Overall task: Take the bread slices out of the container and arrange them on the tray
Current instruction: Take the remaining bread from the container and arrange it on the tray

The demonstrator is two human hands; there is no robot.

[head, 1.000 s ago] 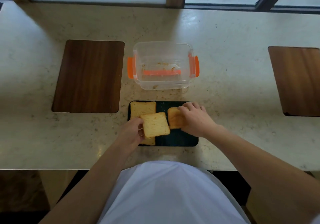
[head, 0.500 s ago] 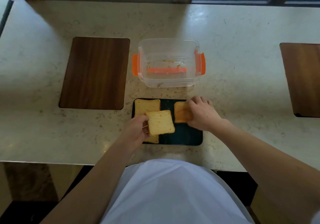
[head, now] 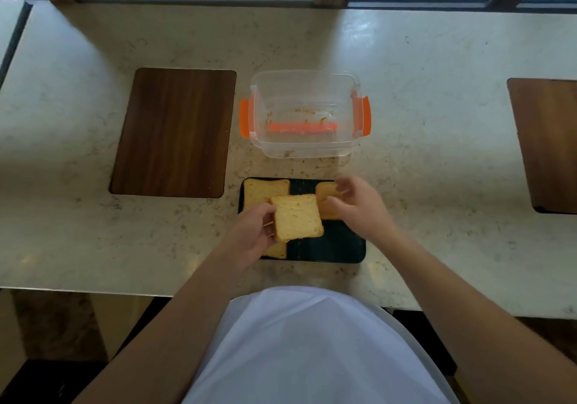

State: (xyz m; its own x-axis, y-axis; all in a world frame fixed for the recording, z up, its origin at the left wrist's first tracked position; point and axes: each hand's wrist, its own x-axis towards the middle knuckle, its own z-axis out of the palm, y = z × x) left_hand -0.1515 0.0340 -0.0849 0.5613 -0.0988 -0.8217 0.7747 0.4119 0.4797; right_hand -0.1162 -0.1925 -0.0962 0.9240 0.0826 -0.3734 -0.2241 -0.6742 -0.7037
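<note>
A black tray lies on the marble counter, close to its front edge. My left hand holds a toasted bread slice by its left edge, tilted above the tray's middle. One slice lies flat in the tray's far left corner, and another slice peeks out beneath my left hand. My right hand, blurred, pinches a further slice at the tray's far right. Behind the tray stands the clear container with orange clips, holding only crumbs.
A dark wooden board is set into the counter to the left of the container, and a second board lies at the right edge. A window frame runs along the back. The counter's front edge is just below the tray.
My right hand has lifted from lying flat over the right slice, with its fingers now arched around it. The left hand's slice has stayed over the tray's middle.
</note>
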